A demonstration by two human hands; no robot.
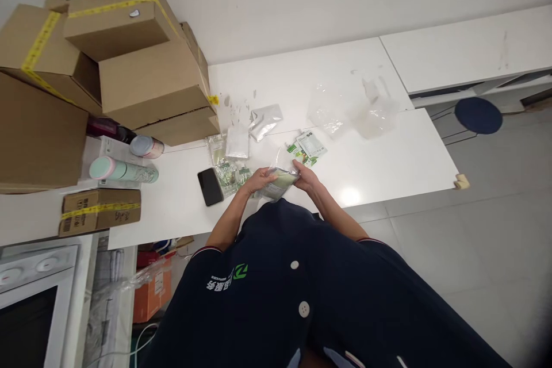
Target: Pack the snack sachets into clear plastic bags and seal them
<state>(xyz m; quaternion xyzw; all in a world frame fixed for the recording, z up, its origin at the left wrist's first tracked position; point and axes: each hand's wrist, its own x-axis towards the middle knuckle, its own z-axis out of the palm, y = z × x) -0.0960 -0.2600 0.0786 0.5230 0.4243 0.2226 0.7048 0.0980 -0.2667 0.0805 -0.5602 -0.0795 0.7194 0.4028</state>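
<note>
A clear plastic bag with pale green contents (pixel 279 183) is held between my hands at the front edge of the white table. My left hand (pixel 259 179) grips its left side, and my right hand (pixel 305 176) has closed on its right side. Just beyond my right hand lie green-and-white packets (pixel 311 146). Small clear bags with green contents (pixel 227 175) rest left of my hands, beside a black phone (pixel 210 187). Farther back are a white packet (pixel 237 141) and a silver pouch (pixel 264 121).
Cardboard boxes (pixel 150 80) are stacked at the left, near a mint green bottle (pixel 125 171), a jar (pixel 146 146) and a small taped box (pixel 100 211). Crumpled clear plastic bags (pixel 373 118) lie on the white table (pixel 401 158). A dark blue stool (pixel 478 115) stands at the right.
</note>
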